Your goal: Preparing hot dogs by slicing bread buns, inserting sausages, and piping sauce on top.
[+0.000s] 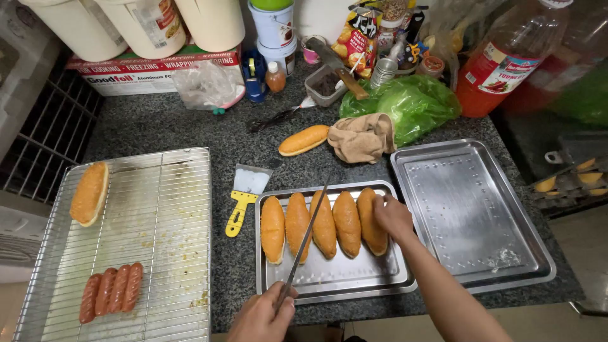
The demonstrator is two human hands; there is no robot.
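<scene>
The left hand [261, 315] grips long thin metal tongs [305, 237]. The right hand [392, 217] closes on the rightmost golden oblong bun [371, 229] in the small steel tray [335, 278].

Dark speckled stone bench [190, 130] under even indoor light. At far left, white wire shelf [47, 136] beside it. Pale floor [586, 250] at lower right, past bench edge.
</scene>
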